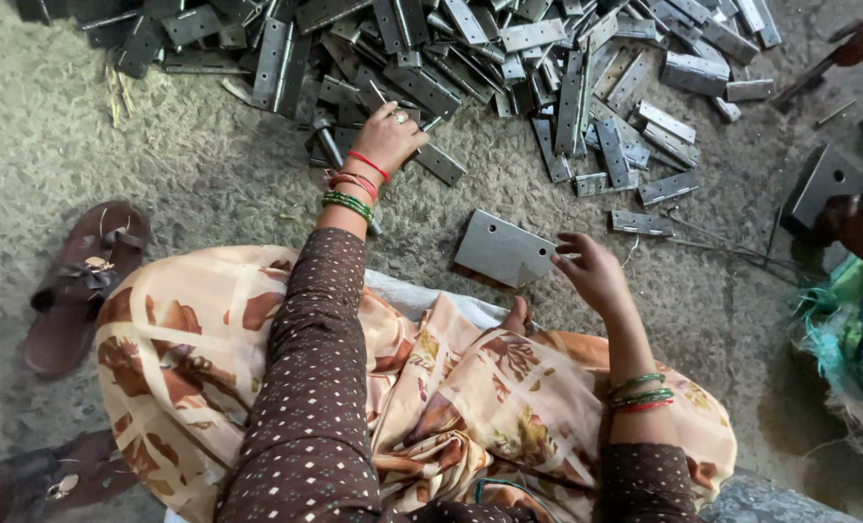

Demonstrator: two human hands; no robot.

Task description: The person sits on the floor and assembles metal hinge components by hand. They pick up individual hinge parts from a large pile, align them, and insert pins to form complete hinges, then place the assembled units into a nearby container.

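Seated on floor (160,184), legs folded under patterned cloth (431,387); dotted sleeves (315,387) run fwd from near edge of view. Sandal (83,286) lies at left, just beside the knee, off the foot.

Right hand (591,271): fingers curled, pinching a thin pin (559,255) at the tips; pin tip touches right edge of plate (502,250). Plate is flat grey metal w/ two small holes, lying on floor just in front of the lap, betw. both hands. Judged: kept close and flat so it serves as a work spot within easy reach. Bangles (642,392) on right wrist, green and red.

Left hand (390,136): reached further out, palm down, fingers closed over something at near edge of the pile (509,68). Cannot tell which piece it grips; looks like a hinge leaf. Ring on one finger, bangles (352,189) on wrist.

Pile: many grey hinge leaves heaped along far edge of view, loose, no order, some folded, some open. A few strays (642,224) lie apart toward right, near long wire rods (732,250) on floor. Judged: heap sits at arm's length so left hand feeds from it while right hand works.

Far right: another person's hands (862,223), one at a dark metal block (824,184), one up at the corner. Green-blue fabric (838,310) at right edge.
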